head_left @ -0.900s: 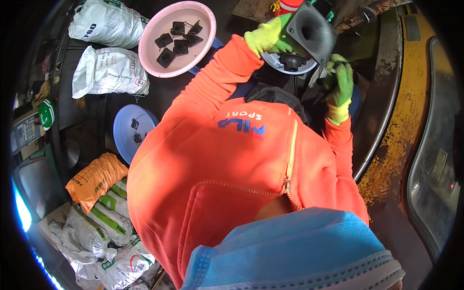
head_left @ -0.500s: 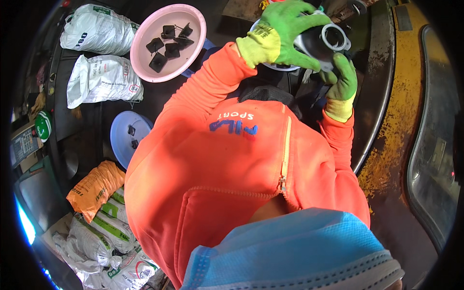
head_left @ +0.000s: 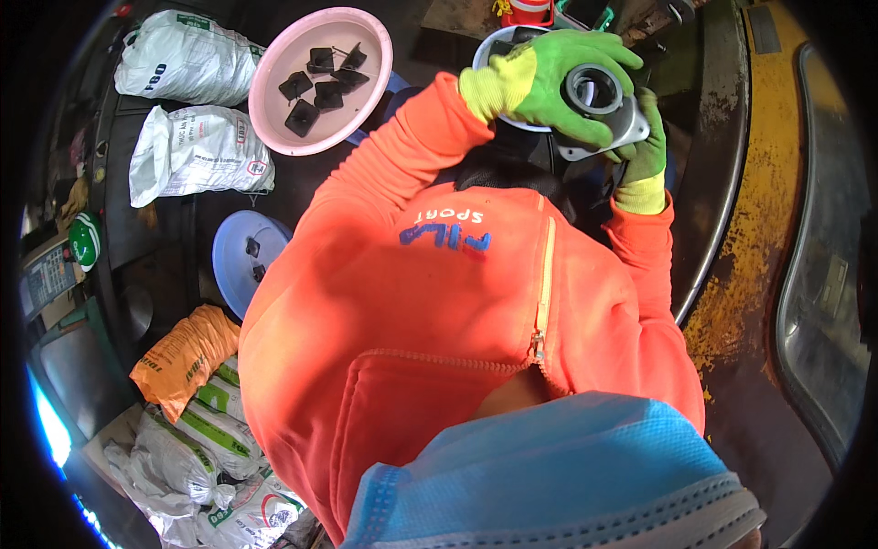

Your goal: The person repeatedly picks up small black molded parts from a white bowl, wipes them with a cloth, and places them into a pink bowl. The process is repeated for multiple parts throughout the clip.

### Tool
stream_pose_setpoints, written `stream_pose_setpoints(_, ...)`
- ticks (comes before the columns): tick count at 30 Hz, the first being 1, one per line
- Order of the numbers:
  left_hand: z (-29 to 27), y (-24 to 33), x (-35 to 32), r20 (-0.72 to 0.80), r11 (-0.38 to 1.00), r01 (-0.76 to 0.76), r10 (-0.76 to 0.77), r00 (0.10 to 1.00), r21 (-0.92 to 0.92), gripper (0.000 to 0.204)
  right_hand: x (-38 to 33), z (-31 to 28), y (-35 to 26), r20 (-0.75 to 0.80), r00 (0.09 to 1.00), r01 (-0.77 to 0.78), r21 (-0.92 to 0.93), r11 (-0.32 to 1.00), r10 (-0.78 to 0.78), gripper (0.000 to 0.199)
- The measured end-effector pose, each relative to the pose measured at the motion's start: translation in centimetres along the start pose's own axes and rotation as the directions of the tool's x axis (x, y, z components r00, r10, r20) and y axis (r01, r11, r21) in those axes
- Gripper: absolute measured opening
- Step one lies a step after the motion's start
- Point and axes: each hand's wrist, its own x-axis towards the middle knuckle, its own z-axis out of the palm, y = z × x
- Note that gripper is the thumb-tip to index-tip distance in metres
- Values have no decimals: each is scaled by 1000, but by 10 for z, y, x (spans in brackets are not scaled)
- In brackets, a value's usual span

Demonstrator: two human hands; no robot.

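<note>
Both of my hands wear green gloves with yellow cuffs, and between them is a grey flanged part (head_left: 627, 126) with a round collar and a hole through it. My left hand (head_left: 553, 84) curls its fingers around the collar from the left and above. On the right side, my right hand (head_left: 651, 151) grips the edge of the flange plate, its fingers partly hidden beneath. Just behind my left hand is a light blue basin (head_left: 482, 57) with dark pieces in it, mostly covered by the glove.
A pink basin (head_left: 368, 108) with several black square pieces stands at upper left. Below it is a blue basin (head_left: 229, 247) holding small dark pieces. White sacks (head_left: 201, 151) and an orange bag (head_left: 187, 352) lie along the left. A worn yellow metal frame (head_left: 745, 265) rises at right.
The flanged part has been turned and moved slightly left and down, so its plate now shows grey. My left hand has lowered, uncovering a red container at the top.
</note>
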Motion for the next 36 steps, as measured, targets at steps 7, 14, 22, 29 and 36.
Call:
stream_pose_setpoints(7,27,5,-10,-378,953,298,-293,878,-47,54,3,-22,46,226,790,335,-938,92,-570,31)
stream_pose_setpoints(14,62,14,-9,-545,961,267,-263,796,-72,53,16,-12,42,346,641,371,-921,-118,-685,26)
stream_pose_setpoints(22,44,6,-15,-374,957,251,-289,881,-148,47,13,0,21,422,785,398,-904,-153,-453,38)
stream_pose_setpoints(29,34,-8,-30,248,794,307,-202,947,-525,43,-11,-17,36,239,931,308,-920,242,-276,33)
stream_pose_setpoints(36,21,-33,-37,-137,892,-263,332,933,368,39,-7,-38,43,-389,921,-28,-19,999,19,44)
